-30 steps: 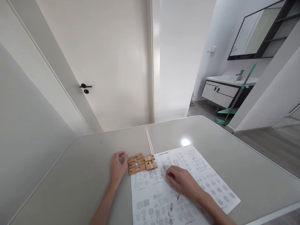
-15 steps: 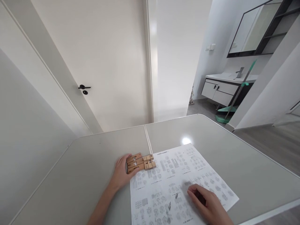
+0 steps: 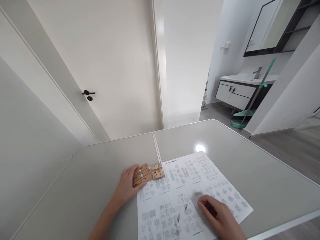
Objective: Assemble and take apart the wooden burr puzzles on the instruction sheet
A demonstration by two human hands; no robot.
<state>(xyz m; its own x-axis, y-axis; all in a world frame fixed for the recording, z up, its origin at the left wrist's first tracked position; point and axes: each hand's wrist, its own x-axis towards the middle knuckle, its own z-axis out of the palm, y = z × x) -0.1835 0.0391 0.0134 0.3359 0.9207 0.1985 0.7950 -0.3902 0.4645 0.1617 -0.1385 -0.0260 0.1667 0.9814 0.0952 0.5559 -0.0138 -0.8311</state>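
Several notched wooden puzzle bars [image 3: 145, 173] lie side by side on the grey table [image 3: 87, 186], overlapping the top left corner of a printed sheet of diagrams [image 3: 190, 193]. My left hand [image 3: 126, 187] rests flat on the table with its fingers against the left ends of the bars. My right hand [image 3: 220, 218] lies on the lower right part of the sheet, fingers loosely curled, holding nothing.
A seam [image 3: 156, 150] runs down the table's middle. Behind it stand a white door with a black handle [image 3: 88, 93] and a wall. At the right, a bathroom vanity [image 3: 237, 90] and a green broom with dustpan [image 3: 241, 120] are on the floor.
My left hand slid right until it touched the wooden bars and nudged them slightly. My right hand drew back from beside the bars to the sheet's lower right.
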